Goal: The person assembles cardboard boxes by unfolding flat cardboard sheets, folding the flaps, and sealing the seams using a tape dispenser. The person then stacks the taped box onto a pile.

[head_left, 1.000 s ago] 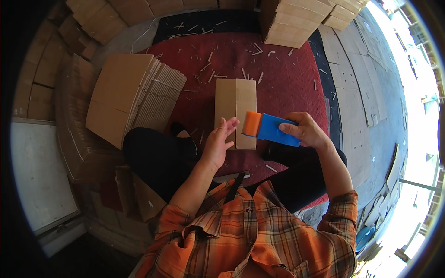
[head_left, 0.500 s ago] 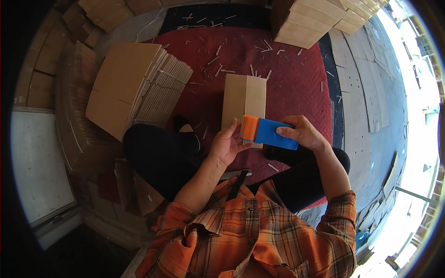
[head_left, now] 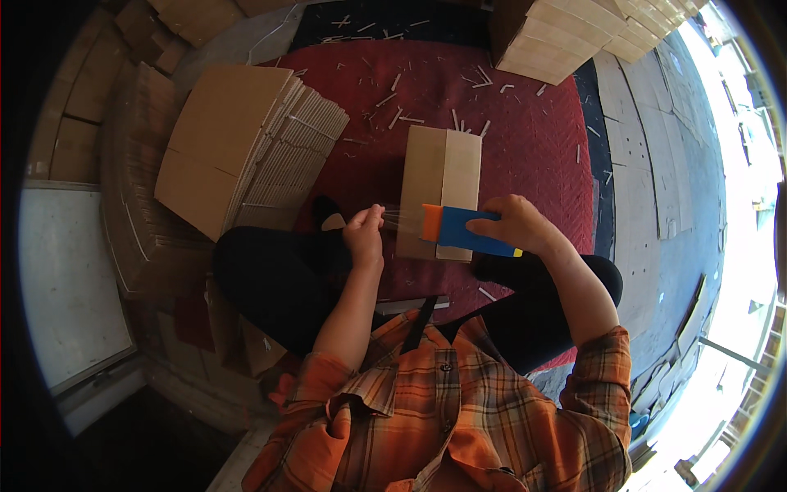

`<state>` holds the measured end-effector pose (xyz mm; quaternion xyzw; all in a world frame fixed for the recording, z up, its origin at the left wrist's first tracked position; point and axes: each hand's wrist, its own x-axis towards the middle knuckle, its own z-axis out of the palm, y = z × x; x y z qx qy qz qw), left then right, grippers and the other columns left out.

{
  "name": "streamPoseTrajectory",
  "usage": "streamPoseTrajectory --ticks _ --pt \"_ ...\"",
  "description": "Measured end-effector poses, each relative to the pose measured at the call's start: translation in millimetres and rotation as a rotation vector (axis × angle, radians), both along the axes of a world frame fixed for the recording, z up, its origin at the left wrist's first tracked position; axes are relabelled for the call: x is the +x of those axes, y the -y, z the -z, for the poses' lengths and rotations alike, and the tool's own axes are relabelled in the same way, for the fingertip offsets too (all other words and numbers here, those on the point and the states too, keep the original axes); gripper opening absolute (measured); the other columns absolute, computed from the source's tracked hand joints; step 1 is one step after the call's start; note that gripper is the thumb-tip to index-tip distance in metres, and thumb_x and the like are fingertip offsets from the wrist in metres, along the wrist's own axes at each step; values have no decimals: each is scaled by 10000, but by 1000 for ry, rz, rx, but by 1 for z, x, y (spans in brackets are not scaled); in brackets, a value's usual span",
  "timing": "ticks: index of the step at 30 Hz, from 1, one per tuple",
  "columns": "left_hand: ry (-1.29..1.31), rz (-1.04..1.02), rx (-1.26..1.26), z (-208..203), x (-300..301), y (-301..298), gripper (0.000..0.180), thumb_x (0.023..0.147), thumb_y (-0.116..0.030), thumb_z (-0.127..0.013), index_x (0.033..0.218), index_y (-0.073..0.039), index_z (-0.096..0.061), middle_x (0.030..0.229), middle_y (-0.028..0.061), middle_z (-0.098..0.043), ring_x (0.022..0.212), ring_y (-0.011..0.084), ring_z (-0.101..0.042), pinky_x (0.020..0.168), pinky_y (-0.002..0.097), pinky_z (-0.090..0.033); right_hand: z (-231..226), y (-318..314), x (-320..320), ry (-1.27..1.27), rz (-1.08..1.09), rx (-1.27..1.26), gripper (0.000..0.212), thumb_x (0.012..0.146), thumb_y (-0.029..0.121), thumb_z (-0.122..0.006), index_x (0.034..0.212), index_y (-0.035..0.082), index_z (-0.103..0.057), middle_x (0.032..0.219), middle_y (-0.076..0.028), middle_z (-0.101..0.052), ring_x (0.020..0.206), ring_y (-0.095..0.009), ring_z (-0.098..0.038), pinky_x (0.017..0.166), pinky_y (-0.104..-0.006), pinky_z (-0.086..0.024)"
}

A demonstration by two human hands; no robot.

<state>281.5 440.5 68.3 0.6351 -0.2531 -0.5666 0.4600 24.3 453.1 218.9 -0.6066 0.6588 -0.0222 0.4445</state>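
While both forearms rise from the lower edge, bent at the elbows, the right hand [head_left: 518, 227] is wrapped around a blue and orange plastic tape dispenser [head_left: 461, 230], held level with its orange end pointing toward the left hand [head_left: 365, 236]. That left hand is raised, fingers drawn together, pinching the free end of a clear strip of tape [head_left: 402, 220] stretched between the two hands. The tape itself is faint and hard to make out against what lies behind it.

Just beyond the hands, a flat folded brown cardboard box [head_left: 441, 184] lies on a red mat [head_left: 525, 139]; its near edge is hidden behind the dispenser. Beyond and to the left of the left hand sits a fanned stack of flattened brown cardboard sheets [head_left: 246, 148]. Far beyond the right hand, a stack of pale cardboard boxes [head_left: 566, 37] is cut off by the upper edge. Small pale scraps [head_left: 393, 107] are scattered over the mat. Dark trouser legs [head_left: 279, 279] lie under the forearms.
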Motion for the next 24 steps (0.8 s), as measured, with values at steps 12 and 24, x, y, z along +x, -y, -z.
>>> streamPoseTrajectory --ticks 12,24 --pt "139 98 119 45 -12 -1 288 933 -257 -653 1026 10 -707 885 31 -682 755 99 -588 710 245 -466 29 15 16 -217 -50 16 521 814 499 -662 953 0 -720 822 -185 -690 803 -308 -697 789 -408 -540" --pt "-74 118 345 84 2 -11 425 1011 -337 -493 1232 3 -621 1141 112 -658 1005 165 -615 853 317 -490 23 22 26 -306 -84 39 539 803 558 -626 889 32 -709 887 -171 -696 899 -326 -679 812 -413 -525"
